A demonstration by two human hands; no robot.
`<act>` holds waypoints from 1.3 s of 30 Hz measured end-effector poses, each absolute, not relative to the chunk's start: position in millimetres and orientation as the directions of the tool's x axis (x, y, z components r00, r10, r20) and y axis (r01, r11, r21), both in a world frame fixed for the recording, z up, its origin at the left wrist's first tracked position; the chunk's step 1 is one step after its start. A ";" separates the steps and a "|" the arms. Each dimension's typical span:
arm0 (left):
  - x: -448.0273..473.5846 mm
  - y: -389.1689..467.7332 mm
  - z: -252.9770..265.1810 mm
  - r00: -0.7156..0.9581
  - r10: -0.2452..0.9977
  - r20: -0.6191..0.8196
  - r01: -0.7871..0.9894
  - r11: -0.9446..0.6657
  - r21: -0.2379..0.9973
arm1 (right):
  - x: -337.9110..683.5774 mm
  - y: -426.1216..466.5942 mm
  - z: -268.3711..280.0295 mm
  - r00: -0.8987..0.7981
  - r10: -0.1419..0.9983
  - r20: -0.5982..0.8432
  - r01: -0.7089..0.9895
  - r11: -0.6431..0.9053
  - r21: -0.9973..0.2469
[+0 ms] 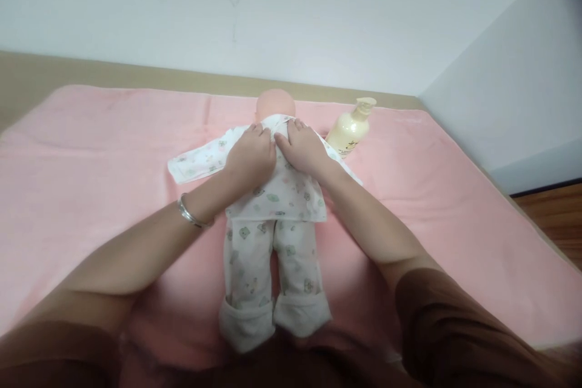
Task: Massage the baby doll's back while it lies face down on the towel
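A baby doll (275, 103) lies on its back or front, I cannot tell which, with its bare head away from me. It wears a white printed shirt (291, 197) with long sleeves spread to both sides. Matching trousers (251, 264), turned up at the cuffs, cover its legs. My left hand (253, 154) has its fingers curled on the shirt's neckline, closed on the fabric. Beside it, my right hand (302, 147) grips the other side of the neckline between thumb and fingers. Both hands partly hide the shirt's upper part.
A pink blanket (100, 194) lies under the doll. To the right of the doll's shoulder is a pale yellow pump bottle (349, 132). A white wall (182, 18) rises behind the tan surface edge (136, 74). Brown wood (555, 212) shows at far right.
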State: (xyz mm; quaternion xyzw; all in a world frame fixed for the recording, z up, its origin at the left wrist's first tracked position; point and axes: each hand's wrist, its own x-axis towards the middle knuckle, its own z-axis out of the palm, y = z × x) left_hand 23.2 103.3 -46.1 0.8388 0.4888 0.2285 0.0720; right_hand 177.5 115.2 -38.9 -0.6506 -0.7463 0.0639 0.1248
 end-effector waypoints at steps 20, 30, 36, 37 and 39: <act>13.8 142.5 -71.7 0.197 0.946 0.257 0.708 -0.319 0.630 | 173.1 112.2 -47.5 -0.208 0.967 0.149 0.928 0.243 -0.283; 14.9 139.9 -67.9 0.193 0.950 0.246 0.720 -0.307 0.623 | 166.4 103.4 -43.1 -0.136 0.979 0.149 0.943 0.174 -0.283; 16.6 135.4 -64.9 0.231 0.930 0.285 0.742 -0.358 0.567 | 173.0 113.4 -41.5 -0.055 0.995 0.082 0.936 0.081 -0.344; 18.3 132.3 -63.6 0.244 0.925 0.291 0.747 -0.371 0.552 | 173.9 114.7 -41.4 -0.049 0.996 0.077 0.934 0.074 -0.350; 22.7 123.5 -60.6 0.277 0.918 0.283 0.760 -0.389 0.520 | 175.6 116.4 -41.4 -0.046 0.996 0.081 0.930 0.072 -0.361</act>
